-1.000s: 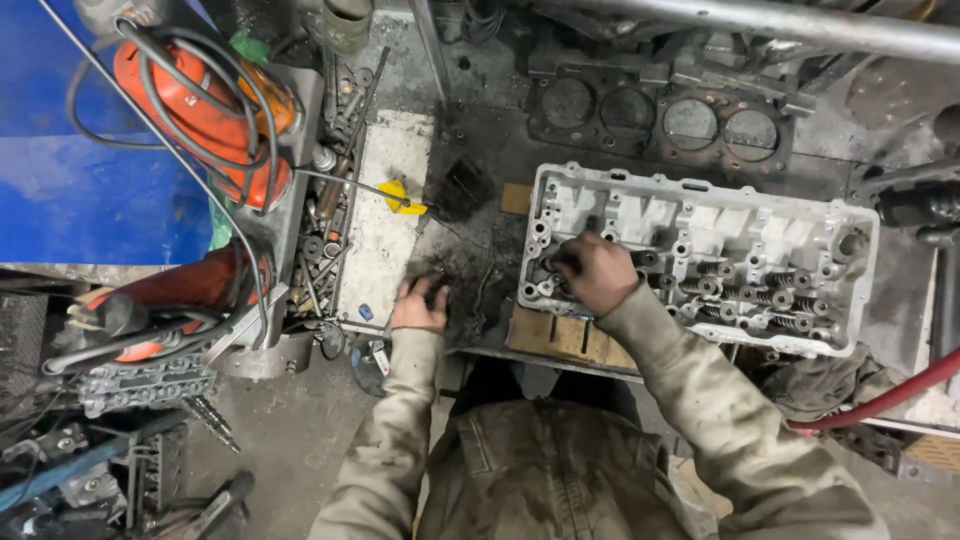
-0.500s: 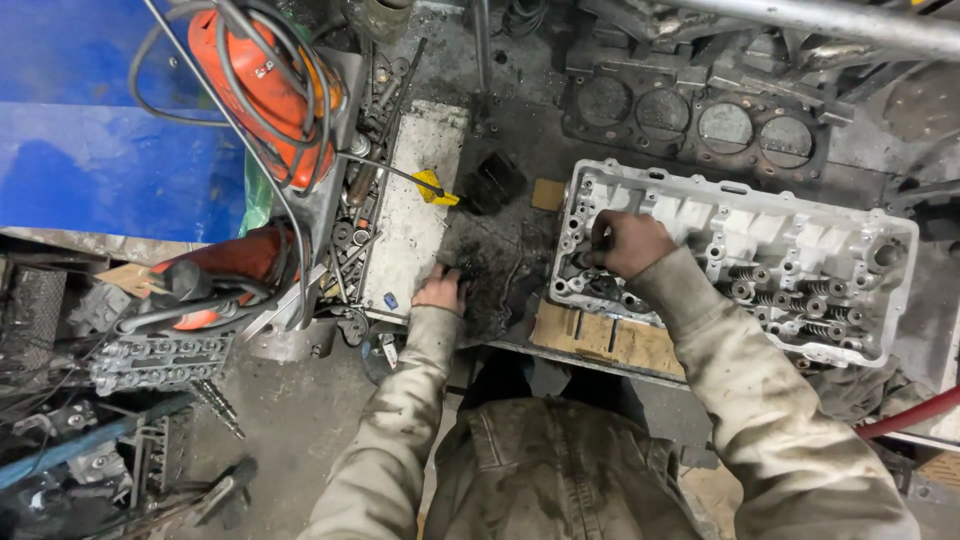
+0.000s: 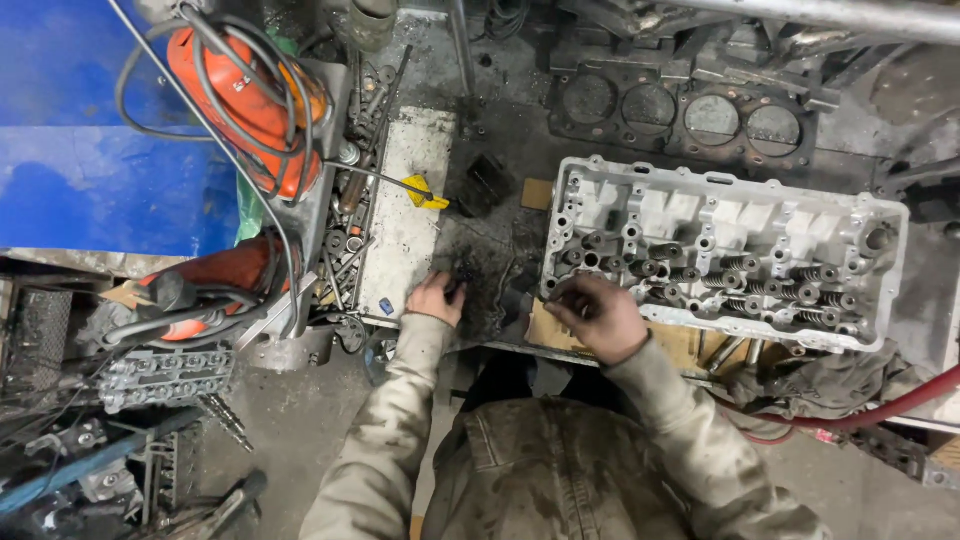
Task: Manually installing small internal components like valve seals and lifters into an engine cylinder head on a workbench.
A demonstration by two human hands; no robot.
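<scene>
1. The left hand (image 3: 436, 298) rests on the dirty workbench (image 3: 500, 150), just at its near edge. The fingers are curled down on a small dark part (image 3: 462, 272). The part is too small and too dark to name, and I cannot tell if the fingers truly grip it or only touch it.
2. The right hand (image 3: 598, 315) is at the near-left corner of the aluminium cylinder head (image 3: 720, 215). The fingers are bent and pinched together at the edge of the head. What they hold is hidden, so I cannot tell if they grasp something.
3. The cylinder head lies flat on the bench, at about 2 o'clock from the right hand. Its open side faces up, and valve springs (image 3: 780, 290) stand in a row along its near side.
4. A flat head gasket (image 3: 690, 115) with four round holes lies at 12 o'clock from the cylinder head, near it.
5. A white flat plate (image 3: 405, 225) lies at 11 o'clock from the left hand. A small yellow piece (image 3: 424, 192) on a thin rod lies at its far-right side.
6. An orange gas cylinder (image 3: 240, 100) wrapped in black hose is at 10 o'clock from the left hand, well apart.
7. A red hose (image 3: 880, 405) runs at 4 o'clock from the right hand, below the bench edge.
</scene>
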